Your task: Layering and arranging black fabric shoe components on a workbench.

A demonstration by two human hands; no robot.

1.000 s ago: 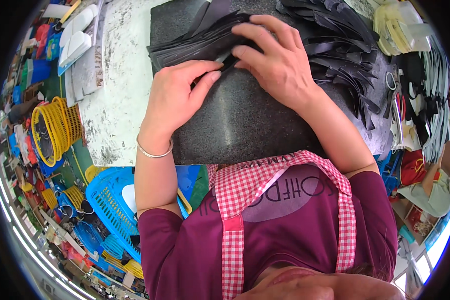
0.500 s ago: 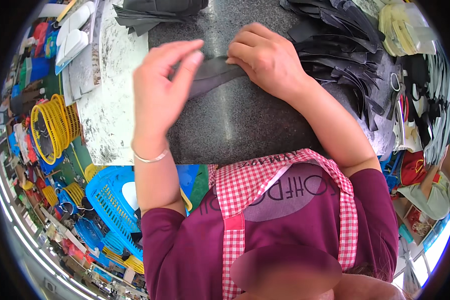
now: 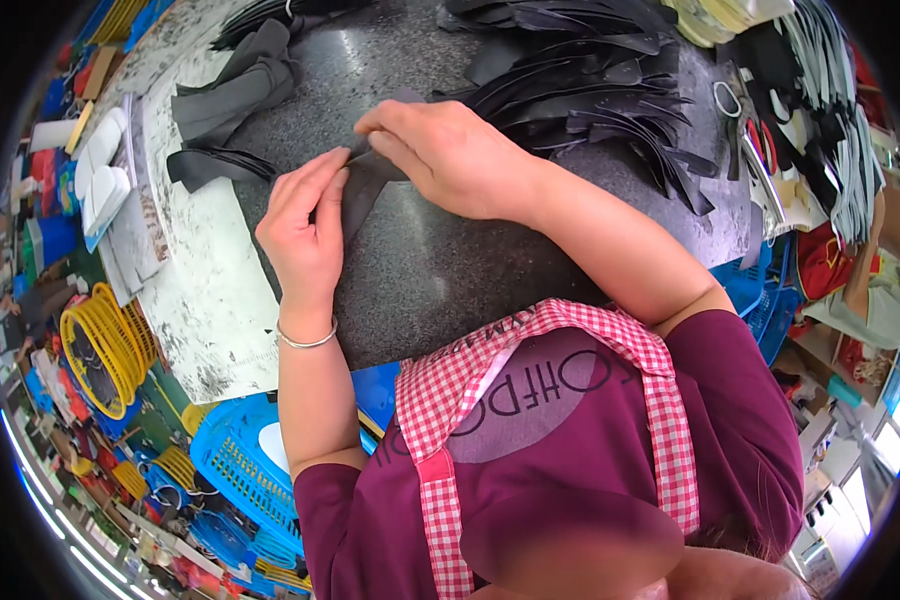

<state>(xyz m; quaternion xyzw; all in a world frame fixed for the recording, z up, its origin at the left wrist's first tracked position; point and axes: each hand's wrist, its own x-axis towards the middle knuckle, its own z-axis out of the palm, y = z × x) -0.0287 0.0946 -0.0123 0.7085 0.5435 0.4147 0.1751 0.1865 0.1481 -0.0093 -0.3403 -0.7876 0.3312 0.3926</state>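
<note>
A dark grey-black strip of flexible material [image 3: 364, 194] lies slanted over the speckled dark work slab [image 3: 420, 270]. My left hand [image 3: 305, 225] pinches its left edge between thumb and fingers. My right hand [image 3: 455, 160] is bent over its upper part, the fingertips closed on it close to those of my left hand. What exactly lies under the right fingertips is partly hidden. To the left of the strip are stacked dark pieces [image 3: 235, 95] and a smaller fanned bundle [image 3: 215, 166]. A large fanned heap of black pieces [image 3: 590, 90] spreads to the right of my right hand.
Scissors [image 3: 727, 100] and a red-handled tool [image 3: 768, 148] lie at the table's right side. White pads [image 3: 105, 195] sit at the left edge. A blue basket [image 3: 245, 460] stands below the table's near-left corner; yellow baskets [image 3: 105, 350] stand farther left.
My left hand has gone from open and raised to pinching the strip. My right hand has moved left and lower. The view has shifted, showing more of the left stacks.
</note>
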